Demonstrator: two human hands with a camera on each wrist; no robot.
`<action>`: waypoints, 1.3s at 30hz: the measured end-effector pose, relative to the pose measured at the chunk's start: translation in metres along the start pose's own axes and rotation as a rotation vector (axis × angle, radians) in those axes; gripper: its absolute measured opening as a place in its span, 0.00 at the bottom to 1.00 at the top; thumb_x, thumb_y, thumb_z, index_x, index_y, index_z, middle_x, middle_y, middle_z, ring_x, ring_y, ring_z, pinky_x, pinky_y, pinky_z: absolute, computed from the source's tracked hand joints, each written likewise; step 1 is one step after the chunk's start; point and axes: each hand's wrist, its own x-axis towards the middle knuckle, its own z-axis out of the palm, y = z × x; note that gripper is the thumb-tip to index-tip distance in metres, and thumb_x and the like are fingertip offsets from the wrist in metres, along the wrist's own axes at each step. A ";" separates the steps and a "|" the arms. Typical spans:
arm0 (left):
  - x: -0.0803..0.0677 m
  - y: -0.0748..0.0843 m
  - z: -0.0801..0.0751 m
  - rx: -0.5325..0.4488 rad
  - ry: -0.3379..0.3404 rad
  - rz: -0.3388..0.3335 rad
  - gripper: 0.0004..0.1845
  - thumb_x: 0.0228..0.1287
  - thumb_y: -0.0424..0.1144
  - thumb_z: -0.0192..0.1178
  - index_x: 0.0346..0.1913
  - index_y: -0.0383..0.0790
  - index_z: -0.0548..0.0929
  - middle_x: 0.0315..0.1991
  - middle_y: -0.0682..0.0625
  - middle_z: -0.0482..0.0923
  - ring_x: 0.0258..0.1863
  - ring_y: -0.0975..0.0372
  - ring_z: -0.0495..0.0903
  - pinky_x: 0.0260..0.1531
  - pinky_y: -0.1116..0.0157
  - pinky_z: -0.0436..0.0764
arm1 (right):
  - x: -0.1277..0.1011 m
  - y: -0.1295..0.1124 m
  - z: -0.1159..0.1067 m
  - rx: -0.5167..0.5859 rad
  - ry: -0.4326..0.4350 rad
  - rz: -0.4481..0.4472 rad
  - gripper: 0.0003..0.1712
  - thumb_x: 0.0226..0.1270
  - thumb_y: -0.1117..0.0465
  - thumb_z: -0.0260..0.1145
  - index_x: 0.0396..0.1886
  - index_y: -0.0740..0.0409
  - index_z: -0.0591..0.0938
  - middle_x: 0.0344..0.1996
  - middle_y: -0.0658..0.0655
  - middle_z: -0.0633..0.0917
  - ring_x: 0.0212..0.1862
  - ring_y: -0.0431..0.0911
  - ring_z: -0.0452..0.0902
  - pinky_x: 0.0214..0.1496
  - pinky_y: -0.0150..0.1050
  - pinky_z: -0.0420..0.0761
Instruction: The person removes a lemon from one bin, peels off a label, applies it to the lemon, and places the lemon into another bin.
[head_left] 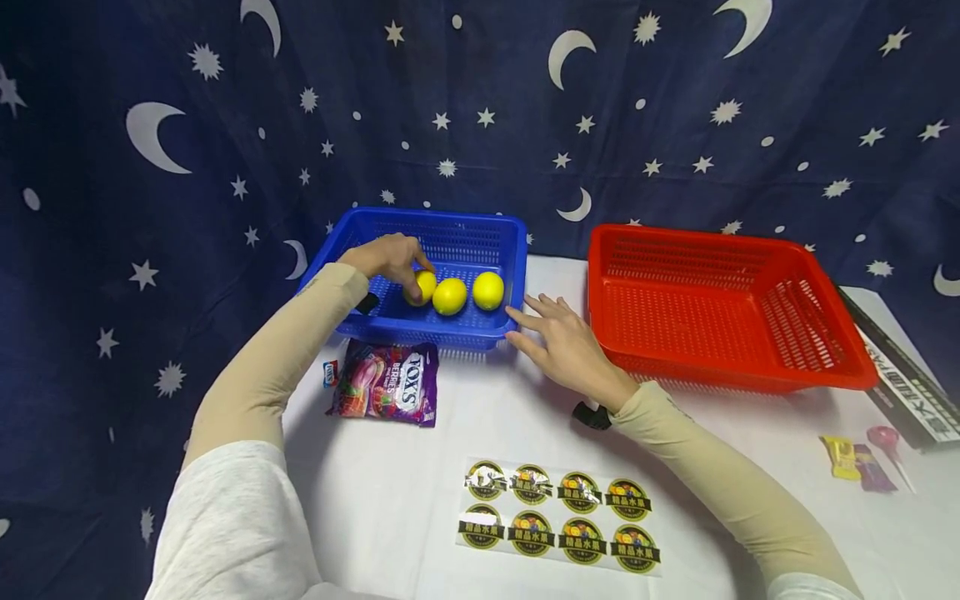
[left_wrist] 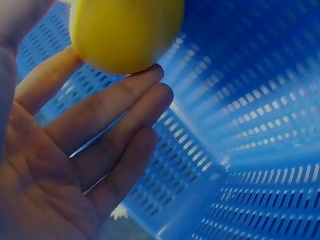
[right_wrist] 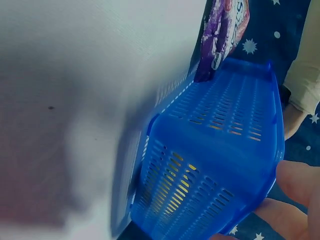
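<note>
Lemons sit in a row inside the blue basket, which stands on the white table at about 11 o'clock from the middle of the head view. The left hand reaches over the basket's near left rim, and its curled fingers touch the leftmost lemon; in the left wrist view the fingertips lie against the fruit's underside, lightly bent and close together. The middle lemon rests just beside it at 3 o'clock, and the third lemon lies a little further the same way.

The right hand lies with fingers straight and spread, holding nothing, its fingertips touching or nearly touching the basket's near right corner. The red basket stands at 3 o'clock from that hand. A purple candy bag lies just in front of the blue basket, at 6 o'clock from it. A sticker sheet rests nearer the person, and a lollipop lies at the far right edge.
</note>
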 end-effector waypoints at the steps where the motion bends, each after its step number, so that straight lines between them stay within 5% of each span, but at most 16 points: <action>1: -0.003 -0.001 -0.002 -0.015 0.020 0.004 0.39 0.51 0.50 0.79 0.68 0.49 0.80 0.70 0.41 0.76 0.63 0.49 0.78 0.68 0.46 0.75 | -0.002 0.000 -0.001 0.000 -0.005 0.002 0.28 0.76 0.45 0.62 0.70 0.51 0.78 0.72 0.66 0.75 0.73 0.67 0.69 0.78 0.65 0.61; 6: -0.040 0.002 -0.016 -0.165 0.195 0.093 0.40 0.48 0.50 0.81 0.67 0.49 0.81 0.60 0.43 0.85 0.51 0.51 0.87 0.57 0.51 0.83 | -0.024 -0.001 -0.009 0.060 0.006 0.034 0.32 0.73 0.45 0.65 0.72 0.49 0.76 0.72 0.63 0.76 0.73 0.64 0.70 0.78 0.61 0.64; 10: -0.087 0.027 -0.014 -0.302 0.334 0.245 0.39 0.48 0.50 0.81 0.67 0.53 0.81 0.60 0.49 0.86 0.55 0.54 0.86 0.57 0.53 0.84 | -0.051 0.002 -0.019 0.167 0.078 0.035 0.30 0.71 0.50 0.70 0.70 0.50 0.79 0.68 0.59 0.80 0.70 0.59 0.76 0.72 0.59 0.73; 14: -0.129 0.066 0.016 -0.431 0.462 0.422 0.38 0.45 0.47 0.83 0.64 0.55 0.83 0.58 0.54 0.86 0.52 0.60 0.88 0.54 0.57 0.86 | -0.078 0.002 -0.027 0.237 0.116 0.034 0.28 0.68 0.56 0.72 0.68 0.52 0.80 0.64 0.55 0.84 0.67 0.53 0.80 0.68 0.55 0.77; 17: -0.143 0.097 0.051 -0.524 0.521 0.515 0.38 0.42 0.44 0.84 0.62 0.52 0.85 0.54 0.53 0.89 0.41 0.64 0.89 0.44 0.62 0.88 | -0.093 0.001 -0.029 0.270 0.094 0.052 0.28 0.68 0.57 0.72 0.68 0.50 0.80 0.64 0.52 0.84 0.66 0.51 0.80 0.68 0.51 0.77; 22: -0.135 0.144 0.110 -0.683 0.473 0.465 0.38 0.43 0.45 0.83 0.64 0.53 0.84 0.55 0.48 0.88 0.27 0.71 0.87 0.31 0.68 0.86 | -0.109 0.001 -0.023 0.366 -0.007 0.081 0.31 0.71 0.56 0.70 0.72 0.47 0.76 0.63 0.50 0.85 0.67 0.48 0.80 0.69 0.41 0.77; 26: -0.117 0.165 0.141 -0.597 0.468 0.356 0.38 0.43 0.53 0.82 0.63 0.56 0.84 0.52 0.48 0.90 0.20 0.73 0.80 0.22 0.70 0.78 | -0.113 0.004 -0.012 0.458 -0.094 0.110 0.33 0.73 0.55 0.68 0.75 0.51 0.72 0.62 0.52 0.85 0.66 0.50 0.80 0.68 0.48 0.79; 31: -0.098 0.177 0.159 -0.425 0.450 0.279 0.41 0.42 0.63 0.80 0.64 0.59 0.83 0.49 0.52 0.91 0.20 0.69 0.75 0.20 0.69 0.70 | -0.114 0.011 0.000 0.525 -0.152 0.142 0.33 0.75 0.55 0.66 0.76 0.56 0.71 0.63 0.59 0.84 0.61 0.54 0.84 0.62 0.53 0.82; 39: -0.091 0.184 0.166 -0.355 0.381 0.277 0.42 0.44 0.63 0.79 0.66 0.57 0.81 0.44 0.50 0.92 0.21 0.68 0.70 0.19 0.68 0.69 | -0.113 0.014 0.010 0.300 -0.133 0.134 0.34 0.70 0.53 0.70 0.72 0.58 0.75 0.51 0.54 0.91 0.58 0.51 0.86 0.63 0.57 0.80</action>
